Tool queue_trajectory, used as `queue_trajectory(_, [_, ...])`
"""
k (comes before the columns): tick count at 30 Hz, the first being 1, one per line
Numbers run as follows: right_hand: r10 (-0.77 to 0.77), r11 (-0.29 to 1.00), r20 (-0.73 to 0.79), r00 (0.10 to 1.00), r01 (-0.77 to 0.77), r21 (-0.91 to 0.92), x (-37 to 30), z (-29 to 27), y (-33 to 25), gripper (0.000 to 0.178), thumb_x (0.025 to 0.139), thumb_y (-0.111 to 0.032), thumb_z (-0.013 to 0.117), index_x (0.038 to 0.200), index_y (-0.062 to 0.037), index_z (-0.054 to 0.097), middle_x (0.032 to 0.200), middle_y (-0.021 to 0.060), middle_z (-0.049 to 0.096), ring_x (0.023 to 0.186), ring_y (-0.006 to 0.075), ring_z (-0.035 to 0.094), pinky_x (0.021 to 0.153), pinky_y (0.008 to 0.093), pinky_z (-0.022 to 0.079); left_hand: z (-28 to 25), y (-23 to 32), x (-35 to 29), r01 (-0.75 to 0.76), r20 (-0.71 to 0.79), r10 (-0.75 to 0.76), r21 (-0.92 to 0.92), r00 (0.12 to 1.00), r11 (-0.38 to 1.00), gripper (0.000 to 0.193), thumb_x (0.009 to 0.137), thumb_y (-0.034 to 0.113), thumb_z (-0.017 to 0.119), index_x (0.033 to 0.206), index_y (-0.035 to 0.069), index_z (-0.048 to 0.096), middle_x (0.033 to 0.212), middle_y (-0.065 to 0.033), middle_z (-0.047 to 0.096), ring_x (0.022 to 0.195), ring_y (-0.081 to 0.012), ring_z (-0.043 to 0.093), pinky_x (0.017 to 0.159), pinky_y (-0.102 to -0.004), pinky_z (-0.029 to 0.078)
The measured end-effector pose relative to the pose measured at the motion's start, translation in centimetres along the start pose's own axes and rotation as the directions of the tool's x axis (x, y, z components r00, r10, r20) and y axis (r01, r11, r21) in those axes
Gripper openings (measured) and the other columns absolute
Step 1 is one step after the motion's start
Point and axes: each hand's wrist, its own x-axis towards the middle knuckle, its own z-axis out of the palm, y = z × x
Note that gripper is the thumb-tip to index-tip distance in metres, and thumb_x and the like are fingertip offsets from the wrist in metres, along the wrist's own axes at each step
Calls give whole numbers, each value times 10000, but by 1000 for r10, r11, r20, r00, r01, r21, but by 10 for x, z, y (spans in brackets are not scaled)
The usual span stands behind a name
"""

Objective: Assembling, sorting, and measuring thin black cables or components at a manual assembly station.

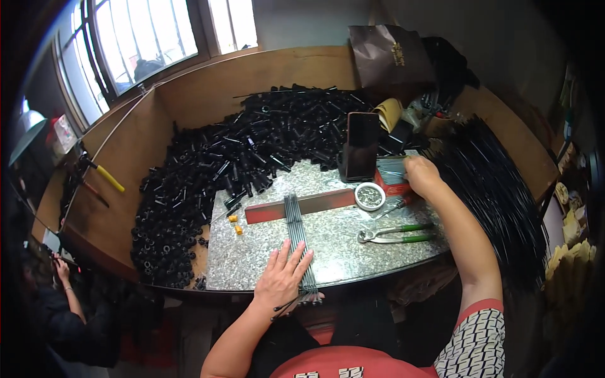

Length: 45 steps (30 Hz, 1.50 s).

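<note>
My left hand (282,275) lies over a row of thin dark rods (295,220) at the table's front edge. Its fingers stretch along the rods, and what looks like my thumb tip shows beyond their near ends. The rods' far ends rest across a long red-and-grey bar (268,212). Small knobs show at the near ends, overhanging the edge. Reaching to the right, my right hand (422,175) has its fingers curled down at a red tray (396,189) of thin pale strips. Whatever those fingers hold is hidden.
A white bowl of small metal pieces (370,196), green-handled pincers (397,235) and a propped phone (362,146) stand near the tray. Black tubular parts (252,138) pile up behind and left. Long black rods (485,183) lie right. Another person (69,302) sits far left.
</note>
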Motion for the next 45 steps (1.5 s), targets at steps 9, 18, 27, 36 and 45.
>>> queue_trajectory(9, [-364, 871, -193, 911, 407, 277, 4, -26, -113, 164, 750, 19, 544, 907, -24, 555, 873, 142, 530, 875, 332, 567, 741, 415, 482, 7, -4, 0, -39, -11, 39, 24, 999, 999, 884, 736, 643, 630, 1346, 29, 452, 1423, -182, 400, 1343, -418, 314, 1076, -518, 290])
queue_trajectory(18, [-556, 809, -94, 826, 564, 164, 17, 15, -174, 276, 838, -102, 503, 1089, -77, 614, 901, 107, 562, 925, 268, 585, 796, 369, 480, 9, -3, 0, -48, -43, 49, 20, 998, 999, 900, 724, 633, 645, 1341, 8, 450, 1406, -183, 419, 1339, -416, 323, 1071, -523, 298])
queue_trajectory(27, [-510, 821, -99, 855, 518, 239, 22, 17, -175, 256, 825, -103, 512, 1038, -66, 650, 912, 136, 576, 921, 292, 584, 805, 398, 471, -3, 0, 2, -28, -5, 28, -27, 1000, 999, 919, 719, 685, 577, 1346, 23, 463, 1424, -141, 423, 1345, -382, 337, 1081, -504, 286])
queue_trajectory(36, [-491, 824, -112, 864, 502, 263, 19, 17, -174, 232, 835, -109, 513, 1004, -54, 662, 890, 137, 579, 904, 295, 591, 784, 402, 481, -2, 2, 3, -28, -45, 29, 10, 999, 1000, 872, 747, 671, 575, 1316, 14, 499, 1417, -151, 433, 1322, -383, 371, 1041, -518, 340])
queue_trajectory(45, [-467, 835, -115, 877, 480, 270, 20, 19, -175, 229, 837, -121, 519, 999, -55, 667, 874, 140, 578, 888, 302, 597, 767, 411, 482, 0, 1, 3, -28, -42, 28, -3, 999, 1000, 894, 732, 682, 583, 1326, 21, 493, 1424, -136, 430, 1325, -378, 369, 1047, -516, 334])
